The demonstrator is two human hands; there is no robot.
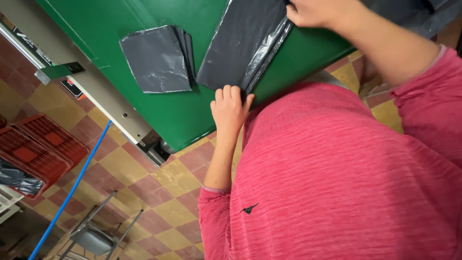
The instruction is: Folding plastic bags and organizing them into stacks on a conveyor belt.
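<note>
Person in a pink long-sleeved top stands at a green counter (159,110), seen from above; left hand (230,107) rests at the near edge of the counter, fingers curled over the near end of a dark grey plastic bag (240,41), gripping its folded edge; right hand (315,12) at the top of the view presses down on the far end of the same bag, fingers bent on it, though a full grip cannot be confirmed; bag lies flat and stretched between both hands, one long edge creased and glossy; just beside it, to the left, a small stack of folded grey bags (156,60) sits on the counter, apart from both hands; red plastic crates (36,149) stand on the checkered tile floor (159,192); a blue rod (72,190) slants across the floor.
</note>
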